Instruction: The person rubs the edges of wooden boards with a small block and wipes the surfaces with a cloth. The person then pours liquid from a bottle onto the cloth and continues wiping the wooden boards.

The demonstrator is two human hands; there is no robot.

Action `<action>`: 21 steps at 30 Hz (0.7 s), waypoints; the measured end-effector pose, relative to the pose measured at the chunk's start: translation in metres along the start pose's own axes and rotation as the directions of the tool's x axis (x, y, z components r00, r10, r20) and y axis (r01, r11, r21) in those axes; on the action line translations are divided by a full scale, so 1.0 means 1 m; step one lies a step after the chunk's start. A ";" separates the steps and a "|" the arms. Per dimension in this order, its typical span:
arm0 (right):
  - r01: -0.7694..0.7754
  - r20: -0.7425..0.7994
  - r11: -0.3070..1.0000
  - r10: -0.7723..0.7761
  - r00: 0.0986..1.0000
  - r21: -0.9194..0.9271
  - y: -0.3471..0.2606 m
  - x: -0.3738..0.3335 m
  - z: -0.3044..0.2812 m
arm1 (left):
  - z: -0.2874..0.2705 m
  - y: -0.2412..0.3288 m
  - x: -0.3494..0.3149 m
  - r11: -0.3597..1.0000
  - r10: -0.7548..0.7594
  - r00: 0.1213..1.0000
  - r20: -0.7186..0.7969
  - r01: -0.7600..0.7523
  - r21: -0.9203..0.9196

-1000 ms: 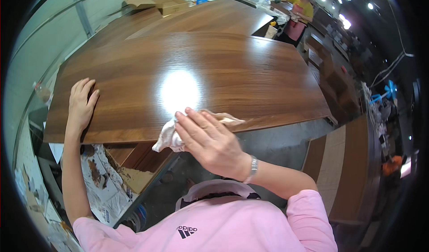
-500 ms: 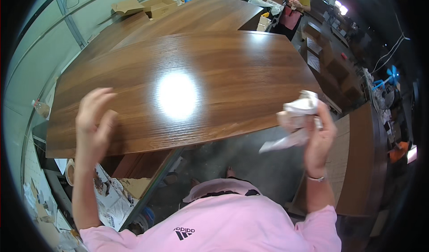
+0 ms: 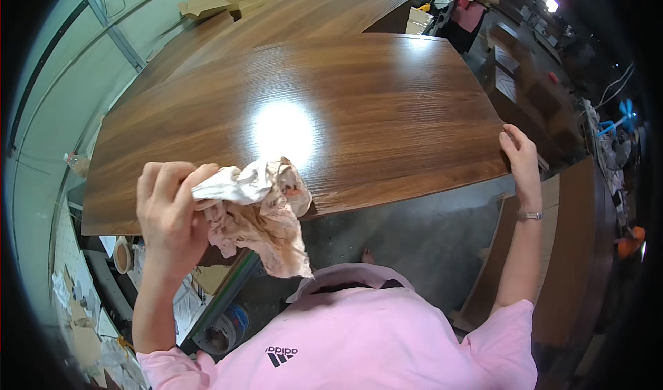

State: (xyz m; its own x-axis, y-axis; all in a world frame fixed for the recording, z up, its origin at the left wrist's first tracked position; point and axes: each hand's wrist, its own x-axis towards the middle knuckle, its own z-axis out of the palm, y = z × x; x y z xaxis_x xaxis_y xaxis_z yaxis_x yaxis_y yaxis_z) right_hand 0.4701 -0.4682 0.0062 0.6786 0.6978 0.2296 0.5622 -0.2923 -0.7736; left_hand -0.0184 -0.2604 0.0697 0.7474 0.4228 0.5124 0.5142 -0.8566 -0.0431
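Note:
A large brown wood-grain panel (image 3: pixel 387 107) with a glossy top lies across the view in front of me. My left hand (image 3: pixel 169 203) is closed on a crumpled, stained cloth rag (image 3: pixel 266 210). The rag hangs over the panel's near edge and hides part of it. At the panel's right edge, near the corner, my right hand (image 3: pixel 523 155) has its fingers against the rim, seemingly gripping it; some of those fingers are hidden.
Behind lie another brown panel (image 3: pixel 311 10) and an open cardboard box (image 3: pixel 252 2). A co-worker (image 3: pixel 469 10) stands at the back right. Boards (image 3: pixel 573 252) stand at my right. Below left are a tape roll (image 3: pixel 123 254) and a bucket (image 3: pixel 235 321).
The rag has passed from my right hand to my left, which was empty and open. My right hand has moved right and up to the panel's edge. The view has shifted slightly.

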 end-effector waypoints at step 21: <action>-0.227 0.070 0.709 0.244 0.967 0.667 0.013 -0.002 0.021 | 0.080 0.124 0.052 0.894 0.214 0.977 -0.010 -0.200 -0.402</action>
State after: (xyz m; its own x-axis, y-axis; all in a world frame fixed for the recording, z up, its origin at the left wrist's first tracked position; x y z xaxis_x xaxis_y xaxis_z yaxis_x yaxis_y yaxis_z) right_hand 0.4665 -0.4594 -0.0170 0.7606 0.6492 -0.0078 -0.0706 0.0708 -0.9950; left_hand 0.1176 -0.3212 0.0226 0.8361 0.2267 0.4995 0.1412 -0.9689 0.2034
